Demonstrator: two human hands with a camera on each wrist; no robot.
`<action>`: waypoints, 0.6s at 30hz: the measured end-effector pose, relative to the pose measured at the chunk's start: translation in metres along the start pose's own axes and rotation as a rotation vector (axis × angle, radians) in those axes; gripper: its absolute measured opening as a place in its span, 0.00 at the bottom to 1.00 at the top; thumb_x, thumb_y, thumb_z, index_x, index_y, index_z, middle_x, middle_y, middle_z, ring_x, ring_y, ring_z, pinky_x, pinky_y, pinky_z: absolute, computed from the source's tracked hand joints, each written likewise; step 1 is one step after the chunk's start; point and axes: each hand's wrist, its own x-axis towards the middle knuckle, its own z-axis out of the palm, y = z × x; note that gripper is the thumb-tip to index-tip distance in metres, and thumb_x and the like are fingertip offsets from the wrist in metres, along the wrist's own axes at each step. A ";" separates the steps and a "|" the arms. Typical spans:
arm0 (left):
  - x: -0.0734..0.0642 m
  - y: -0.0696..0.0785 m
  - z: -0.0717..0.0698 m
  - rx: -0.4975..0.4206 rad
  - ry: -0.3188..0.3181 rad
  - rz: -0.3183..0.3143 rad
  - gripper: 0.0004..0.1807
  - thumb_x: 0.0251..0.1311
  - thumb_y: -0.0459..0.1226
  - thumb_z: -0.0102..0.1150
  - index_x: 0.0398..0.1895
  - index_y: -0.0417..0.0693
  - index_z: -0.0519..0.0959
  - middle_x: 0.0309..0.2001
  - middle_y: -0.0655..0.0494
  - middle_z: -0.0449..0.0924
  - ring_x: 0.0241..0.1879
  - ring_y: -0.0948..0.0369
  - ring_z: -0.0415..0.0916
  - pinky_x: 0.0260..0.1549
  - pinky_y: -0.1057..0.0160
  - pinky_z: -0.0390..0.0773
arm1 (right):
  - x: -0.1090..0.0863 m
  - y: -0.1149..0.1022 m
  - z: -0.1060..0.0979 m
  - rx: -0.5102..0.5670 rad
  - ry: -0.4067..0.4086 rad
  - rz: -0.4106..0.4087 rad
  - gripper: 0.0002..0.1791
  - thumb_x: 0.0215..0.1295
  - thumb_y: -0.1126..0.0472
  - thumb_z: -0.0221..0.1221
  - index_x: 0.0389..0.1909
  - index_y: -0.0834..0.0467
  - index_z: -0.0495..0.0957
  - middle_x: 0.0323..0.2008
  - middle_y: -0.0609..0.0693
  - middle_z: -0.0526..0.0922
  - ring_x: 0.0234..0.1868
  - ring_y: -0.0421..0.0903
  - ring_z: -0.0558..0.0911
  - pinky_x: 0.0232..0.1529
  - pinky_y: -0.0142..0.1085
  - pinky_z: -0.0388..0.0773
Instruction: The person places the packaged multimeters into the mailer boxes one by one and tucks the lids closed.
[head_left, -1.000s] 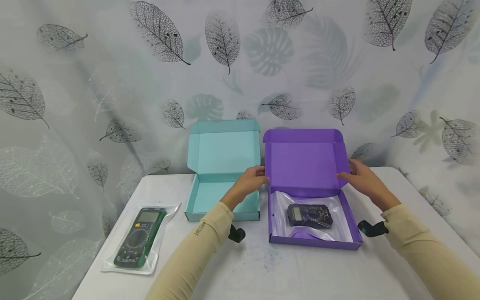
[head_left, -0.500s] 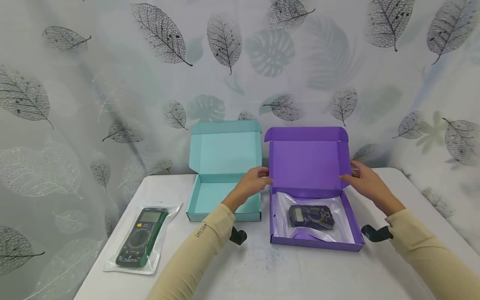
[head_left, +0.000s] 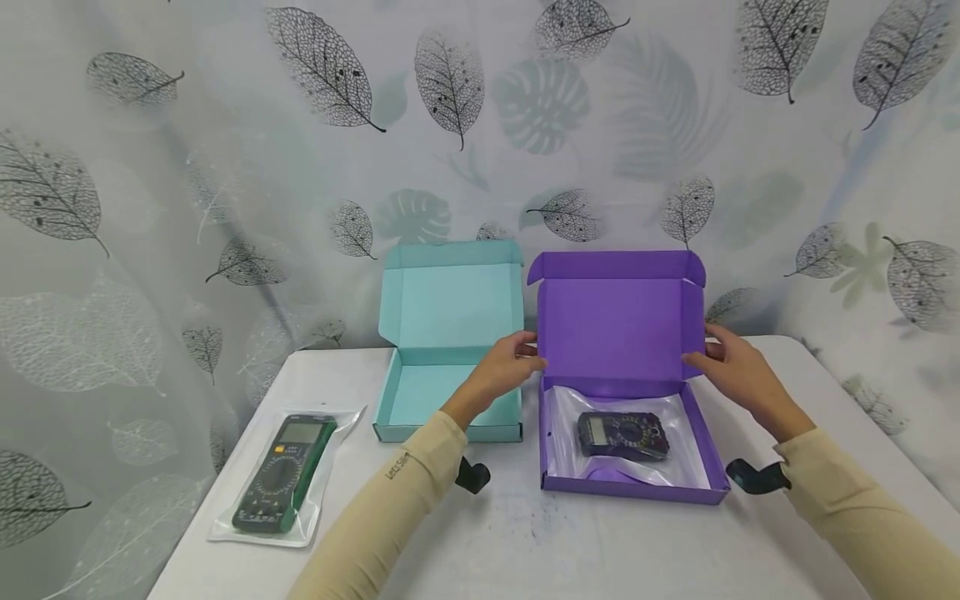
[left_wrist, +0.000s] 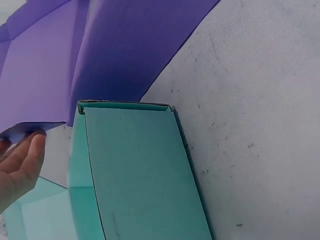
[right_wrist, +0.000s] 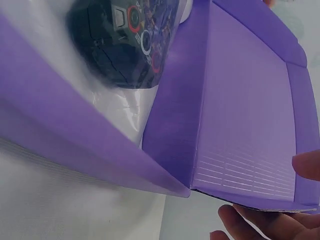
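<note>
A purple mailer box stands on the table with its lid raised. Inside it lies a black multimeter in a clear plastic bag. My left hand holds the lid's left side edge, thumb in front and other fingers partly hidden; in the left wrist view its fingertips meet the side flap. At the opposite edge my right hand pinches the lid, its thumb on the inner side and fingers behind. The multimeter's bagged end also shows in the right wrist view.
A teal mailer box, lid up, stands close by on the left, under my left hand. Farther left on the white table lies a green-and-black multimeter in a clear bag. A leaf-patterned curtain hangs behind.
The purple lid's top edge has risen slightly and its right side has shifted a little to the right, both hands moving with it. Box and multimeters keep their places.
</note>
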 end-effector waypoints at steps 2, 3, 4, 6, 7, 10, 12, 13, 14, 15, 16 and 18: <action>-0.002 0.001 0.000 0.016 0.003 0.002 0.31 0.71 0.40 0.62 0.75 0.44 0.69 0.64 0.46 0.77 0.62 0.53 0.75 0.59 0.50 0.76 | -0.002 0.000 0.001 -0.008 0.012 -0.008 0.41 0.80 0.50 0.56 0.79 0.71 0.51 0.65 0.77 0.70 0.65 0.76 0.70 0.59 0.70 0.68; -0.003 0.001 0.001 0.020 0.003 0.006 0.31 0.71 0.41 0.62 0.75 0.45 0.69 0.64 0.46 0.77 0.62 0.52 0.75 0.59 0.50 0.76 | -0.003 0.000 0.001 -0.013 0.019 -0.012 0.41 0.80 0.49 0.56 0.79 0.71 0.53 0.65 0.77 0.71 0.65 0.76 0.71 0.59 0.70 0.69; -0.004 0.002 0.001 0.026 0.004 0.010 0.32 0.71 0.41 0.62 0.76 0.46 0.68 0.64 0.46 0.77 0.62 0.52 0.75 0.59 0.49 0.76 | -0.004 0.000 0.001 -0.020 0.026 -0.016 0.40 0.80 0.49 0.55 0.78 0.70 0.54 0.64 0.77 0.71 0.65 0.76 0.71 0.58 0.70 0.69; -0.005 0.002 0.001 0.031 0.005 0.018 0.35 0.71 0.42 0.63 0.79 0.47 0.65 0.64 0.46 0.77 0.61 0.52 0.75 0.58 0.49 0.76 | -0.006 0.000 0.001 -0.027 0.043 -0.024 0.39 0.80 0.48 0.55 0.77 0.70 0.57 0.64 0.77 0.72 0.64 0.76 0.72 0.57 0.69 0.71; -0.006 0.003 0.001 0.033 0.004 0.020 0.37 0.71 0.42 0.63 0.80 0.49 0.63 0.64 0.46 0.77 0.61 0.52 0.75 0.58 0.49 0.76 | -0.007 0.000 0.001 -0.030 0.050 -0.029 0.39 0.80 0.47 0.55 0.77 0.70 0.58 0.64 0.77 0.72 0.64 0.76 0.72 0.56 0.69 0.71; -0.009 0.002 0.001 0.041 0.000 0.019 0.40 0.71 0.44 0.63 0.83 0.53 0.58 0.64 0.48 0.77 0.60 0.53 0.76 0.58 0.49 0.76 | -0.009 0.000 0.001 -0.031 0.065 -0.041 0.37 0.80 0.47 0.54 0.75 0.70 0.61 0.62 0.76 0.74 0.63 0.75 0.73 0.55 0.68 0.73; -0.011 0.002 0.001 0.045 -0.005 0.017 0.42 0.71 0.45 0.63 0.84 0.56 0.56 0.63 0.49 0.77 0.60 0.54 0.76 0.57 0.48 0.76 | -0.011 0.000 0.001 -0.029 0.074 -0.051 0.35 0.80 0.48 0.54 0.74 0.70 0.63 0.62 0.75 0.75 0.62 0.74 0.75 0.54 0.66 0.74; -0.012 0.002 0.001 0.047 -0.008 0.018 0.42 0.71 0.45 0.63 0.84 0.57 0.56 0.64 0.49 0.77 0.60 0.54 0.76 0.57 0.48 0.76 | -0.012 0.000 0.001 -0.033 0.079 -0.056 0.35 0.80 0.48 0.54 0.73 0.71 0.63 0.61 0.75 0.76 0.61 0.74 0.76 0.53 0.65 0.75; -0.013 0.002 0.001 0.049 -0.010 0.021 0.42 0.71 0.45 0.63 0.84 0.58 0.55 0.64 0.49 0.77 0.60 0.54 0.76 0.57 0.48 0.76 | -0.012 0.000 0.001 -0.035 0.083 -0.059 0.34 0.80 0.49 0.54 0.72 0.71 0.64 0.61 0.75 0.76 0.60 0.73 0.77 0.51 0.63 0.76; -0.014 0.003 0.001 0.048 -0.010 0.023 0.42 0.71 0.46 0.63 0.84 0.58 0.55 0.64 0.50 0.77 0.60 0.54 0.76 0.57 0.48 0.76 | -0.013 0.000 0.001 -0.044 0.091 -0.065 0.33 0.81 0.50 0.54 0.72 0.71 0.64 0.60 0.75 0.77 0.58 0.72 0.78 0.49 0.61 0.77; -0.015 0.003 0.001 0.046 -0.011 0.028 0.42 0.71 0.46 0.62 0.84 0.59 0.55 0.64 0.49 0.77 0.60 0.54 0.76 0.57 0.48 0.76 | -0.013 0.001 0.001 -0.055 0.100 -0.070 0.33 0.81 0.50 0.54 0.71 0.72 0.65 0.59 0.74 0.78 0.56 0.71 0.80 0.47 0.57 0.79; -0.015 0.005 0.001 0.055 -0.010 0.032 0.42 0.71 0.47 0.62 0.84 0.60 0.55 0.64 0.50 0.77 0.60 0.55 0.76 0.57 0.48 0.76 | -0.014 0.001 0.001 -0.070 0.118 -0.085 0.31 0.81 0.51 0.53 0.70 0.72 0.66 0.56 0.73 0.80 0.51 0.67 0.83 0.43 0.50 0.79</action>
